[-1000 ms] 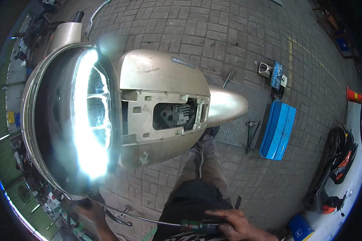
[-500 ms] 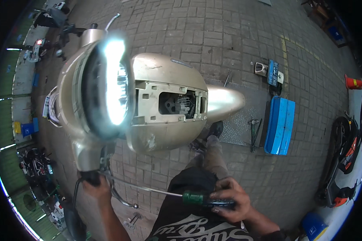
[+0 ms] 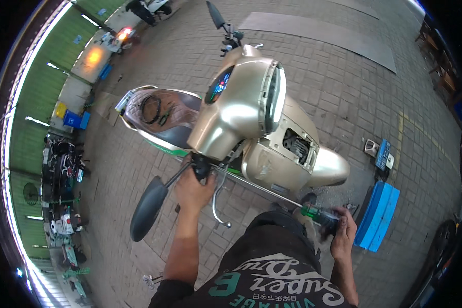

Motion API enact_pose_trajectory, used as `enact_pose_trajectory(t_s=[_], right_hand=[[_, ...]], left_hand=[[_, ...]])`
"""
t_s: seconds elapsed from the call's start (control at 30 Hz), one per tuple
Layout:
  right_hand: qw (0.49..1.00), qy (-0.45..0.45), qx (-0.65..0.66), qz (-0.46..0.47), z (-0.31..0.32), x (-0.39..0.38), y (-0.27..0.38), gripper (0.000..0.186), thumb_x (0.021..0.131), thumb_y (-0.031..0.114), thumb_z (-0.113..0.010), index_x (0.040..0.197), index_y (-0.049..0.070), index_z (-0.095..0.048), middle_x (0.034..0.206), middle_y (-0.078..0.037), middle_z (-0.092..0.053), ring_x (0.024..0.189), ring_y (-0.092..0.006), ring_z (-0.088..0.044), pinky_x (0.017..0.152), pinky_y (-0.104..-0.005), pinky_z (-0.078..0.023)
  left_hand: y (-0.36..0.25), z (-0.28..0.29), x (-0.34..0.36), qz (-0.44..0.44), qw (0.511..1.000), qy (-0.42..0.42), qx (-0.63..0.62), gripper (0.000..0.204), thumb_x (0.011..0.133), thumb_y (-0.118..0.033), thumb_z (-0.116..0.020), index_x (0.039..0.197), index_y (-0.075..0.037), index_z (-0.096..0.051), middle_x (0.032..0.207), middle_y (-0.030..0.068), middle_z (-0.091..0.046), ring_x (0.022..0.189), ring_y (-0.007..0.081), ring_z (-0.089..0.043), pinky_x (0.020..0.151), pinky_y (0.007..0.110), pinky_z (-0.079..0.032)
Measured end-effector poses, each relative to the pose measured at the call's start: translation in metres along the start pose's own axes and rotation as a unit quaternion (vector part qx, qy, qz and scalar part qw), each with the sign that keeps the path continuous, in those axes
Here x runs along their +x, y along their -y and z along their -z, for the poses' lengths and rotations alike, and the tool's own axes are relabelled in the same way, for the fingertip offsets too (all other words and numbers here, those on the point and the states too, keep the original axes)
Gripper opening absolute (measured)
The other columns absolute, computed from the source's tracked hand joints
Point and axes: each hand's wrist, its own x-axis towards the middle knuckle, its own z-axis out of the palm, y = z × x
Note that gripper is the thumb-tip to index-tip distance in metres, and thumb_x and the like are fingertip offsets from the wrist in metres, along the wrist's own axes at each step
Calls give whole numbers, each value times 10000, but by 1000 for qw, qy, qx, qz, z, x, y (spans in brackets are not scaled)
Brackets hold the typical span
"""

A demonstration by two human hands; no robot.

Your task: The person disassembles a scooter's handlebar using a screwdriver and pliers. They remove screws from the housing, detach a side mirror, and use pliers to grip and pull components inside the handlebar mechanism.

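Observation:
A gold scooter (image 3: 226,120) stands in front of me, with its front panel off and dark metal parts showing in the opening. My left hand (image 3: 192,187) is wrapped round the black handlebar grip (image 3: 201,167). Beside it are a black mirror (image 3: 148,208) and a silver brake lever (image 3: 215,203). Lower right, my right hand (image 3: 345,232) holds a long screwdriver (image 3: 313,211) by its green and black handle. Its thin shaft points up and left toward the handlebar. Where the tip ends is hard to make out near the grip.
A blue toolbox (image 3: 377,215) lies on the paving at right, below a blue number plate (image 3: 382,154). On the scooter's seat (image 3: 177,110) rest a dark looped cable and a small tool. Several motorbikes (image 3: 64,164) are parked along the left wall.
My view has turned, bringing the scooter's dash and seat into sight. In the picture, both hands sit farther right, and my left hand is higher. The screwdriver remains in my right hand.

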Motion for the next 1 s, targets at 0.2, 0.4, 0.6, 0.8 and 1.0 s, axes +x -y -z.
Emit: enact_pose_trajectory(t_s=[0.2, 0.4, 0.6, 0.8, 1.0], right_hand=[[977, 21, -33, 210, -11, 2, -19, 210, 899, 139, -503, 1004, -37, -550, 894, -132, -584, 681, -136, -575, 459, -227, -447], [993, -68, 86, 48, -18, 2, -18, 304, 898, 164, -502, 1136, -24, -516, 1144, -182, -492, 929, -184, -552, 515, -199, -472], [934, -87, -112, 328, -23, 6, -14, 343, 877, 196, -492, 1122, -44, -502, 1283, -207, -410, 1066, -239, -511, 546, -234, -513], [969, -90, -55, 224, -20, 6, -23, 328, 894, 114, -434, 1185, -36, -462, 1281, -220, -407, 1040, -228, -522, 606, -242, -526], [939, -79, -105, 319, -16, 7, -2, 312, 902, 81, -417, 1186, -38, -466, 1145, -183, -531, 1044, -197, -526, 592, -188, -474]], left_hand=[[-5, 8, 3, -5, 1000, 7, -10, 699, 710, -330, -657, 1235, 48, -390, 1134, 245, -529, 1016, 383, -530, 851, 439, -430], [-1, 14, 0, -13, 999, 4, -35, 697, 713, -263, -665, 1274, 8, -353, 1257, 222, -447, 1138, 371, -461, 930, 432, -399], [11, 24, -21, 5, 984, -66, -165, 631, 709, -173, -674, 1246, 3, -395, 1238, 226, -447, 1124, 392, -456, 927, 434, -390], [-20, 23, -10, -85, 994, -70, -7, 351, 786, -170, -594, 1118, -61, -566, 1150, 212, -500, 1064, 371, -475, 911, 435, -384], [-13, 13, 1, -120, 988, -88, 42, 312, 771, -160, -595, 1068, -68, -597, 1073, 188, -564, 995, 361, -530, 864, 430, -423]])
